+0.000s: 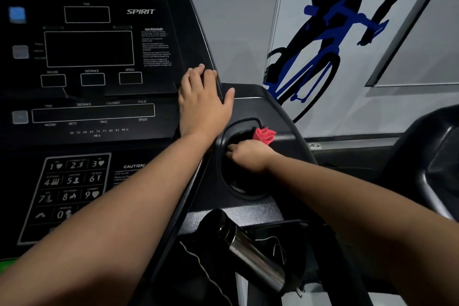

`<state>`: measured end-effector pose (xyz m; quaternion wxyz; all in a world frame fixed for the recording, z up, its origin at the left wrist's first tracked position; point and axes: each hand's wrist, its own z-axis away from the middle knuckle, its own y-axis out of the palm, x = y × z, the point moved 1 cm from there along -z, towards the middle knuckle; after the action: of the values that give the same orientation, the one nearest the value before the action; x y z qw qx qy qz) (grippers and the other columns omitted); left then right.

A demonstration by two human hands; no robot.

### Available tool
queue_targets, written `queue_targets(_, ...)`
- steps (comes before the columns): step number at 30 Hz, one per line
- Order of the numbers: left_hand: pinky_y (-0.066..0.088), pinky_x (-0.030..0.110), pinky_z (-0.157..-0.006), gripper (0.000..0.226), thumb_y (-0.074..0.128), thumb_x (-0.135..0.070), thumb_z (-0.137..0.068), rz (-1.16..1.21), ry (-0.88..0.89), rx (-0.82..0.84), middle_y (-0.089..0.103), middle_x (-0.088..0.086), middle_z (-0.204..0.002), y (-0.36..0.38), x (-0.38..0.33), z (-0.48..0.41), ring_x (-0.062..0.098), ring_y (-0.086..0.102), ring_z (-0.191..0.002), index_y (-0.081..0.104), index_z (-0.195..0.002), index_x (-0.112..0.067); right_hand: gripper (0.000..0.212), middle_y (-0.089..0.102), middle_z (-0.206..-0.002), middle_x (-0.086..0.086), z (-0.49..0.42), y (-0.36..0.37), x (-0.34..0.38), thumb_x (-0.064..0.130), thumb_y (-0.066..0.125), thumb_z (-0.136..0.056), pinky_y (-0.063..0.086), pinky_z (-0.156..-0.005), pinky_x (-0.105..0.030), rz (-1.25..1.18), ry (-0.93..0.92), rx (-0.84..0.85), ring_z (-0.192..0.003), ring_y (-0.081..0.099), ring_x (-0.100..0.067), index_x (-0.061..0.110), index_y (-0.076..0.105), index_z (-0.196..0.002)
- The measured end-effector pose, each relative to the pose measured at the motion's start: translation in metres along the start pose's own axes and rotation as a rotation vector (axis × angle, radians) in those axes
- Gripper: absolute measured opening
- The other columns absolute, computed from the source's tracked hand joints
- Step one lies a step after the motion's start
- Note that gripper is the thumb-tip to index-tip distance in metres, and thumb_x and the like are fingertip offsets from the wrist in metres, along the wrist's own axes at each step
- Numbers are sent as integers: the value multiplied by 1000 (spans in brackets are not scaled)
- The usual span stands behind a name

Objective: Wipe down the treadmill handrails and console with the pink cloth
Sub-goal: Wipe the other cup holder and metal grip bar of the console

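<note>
Console [111, 139]: black, SPIRIT logo, WARNING!, CAUTION!, DISTANCE, SPEED labels
Room: grey wall [243, 7], blue cyclist decal [320, 40]
Left hand [203, 102]: flat on console edge
Right hand [248, 156]: clutching pink cloth [264, 135] in cup holder [248, 197]

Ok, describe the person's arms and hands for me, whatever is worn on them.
The left arm and right arm are bare as far as the frame shows: no sleeves, no gloves. The left hand and right hand carry no watch or wristband. No ring shows on the left fingers; the right ones are mostly hidden.
</note>
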<state>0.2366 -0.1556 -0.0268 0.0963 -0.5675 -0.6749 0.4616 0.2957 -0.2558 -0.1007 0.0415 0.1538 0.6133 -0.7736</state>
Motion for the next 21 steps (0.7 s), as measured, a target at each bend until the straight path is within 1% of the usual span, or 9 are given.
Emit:
queue_targets(2,24,43,-113,48,50,-43,-92,6,-3,4,33,9,-146,0,0,2,26,23,-139,47,-129,-13,33,56,-122,-17,-1,3,5,9,32,-100,45,-81,-41,-14,34,45,-108,57,-33,0,56,-120)
queue_targets(5,24,41,-112,47,50,-42,-93,18,1,9,34,8,-145,-2,1,2,24,23,-139,47,-129,-13,33,58,-122,-16,-2,6,15,7,33,-98,44,-81,-37,8,128,89,-108,58,-33,1,60,-116)
queue_targets(9,23,39,-112,45,50,-40,-93,31,-5,20,33,6,-145,-4,2,2,23,22,-139,46,-130,-15,35,59,-126,-9,3,4,17,15,32,-101,29,-101,-38,165,193,160,-115,52,-27,11,59,-123)
queue_targets(12,23,39,-112,45,50,-38,-93,40,-8,24,33,5,-145,-5,2,2,22,22,-138,46,-131,-15,38,56,-131,-7,17,-4,18,19,29,-102,23,-107,-37,160,239,200,-122,45,-26,13,55,-130)
queue_targets(15,24,39,-111,44,50,-38,-93,53,-12,27,34,5,-144,-6,2,3,22,23,-138,46,-131,-15,36,54,-134,-8,30,-11,24,20,34,-101,22,-108,-36,77,264,283,-126,43,-26,13,52,-131)
queue_targets(17,24,39,-111,44,50,-38,-93,50,-12,30,34,5,-144,-5,1,3,21,23,-138,46,-131,-15,36,54,-134,-8,36,-17,26,22,41,-98,22,-108,-38,-15,263,386,-127,44,-27,13,52,-131)
queue_targets(19,25,39,-112,45,50,-38,-93,48,-11,25,34,5,-144,-5,1,2,22,23,-138,47,-130,-14,36,56,-132,-6,40,-28,24,26,46,-96,26,-108,-40,-130,262,444,-126,47,-26,13,53,-130)
queue_targets(20,25,40,-112,45,51,-38,-92,46,-12,23,34,5,-144,-5,1,2,23,23,-138,47,-130,-14,35,60,-126,-4,43,-34,20,30,48,-96,33,-104,-36,-202,257,450,-121,52,-23,13,57,-125)
queue_targets(21,25,41,-112,45,51,-39,-92,44,-12,22,34,6,-144,-5,1,2,23,23,-138,47,-129,-14,32,68,-111,-1,47,-38,16,34,52,-94,42,-91,-27,-278,250,447,-108,61,-17,13,62,-116)
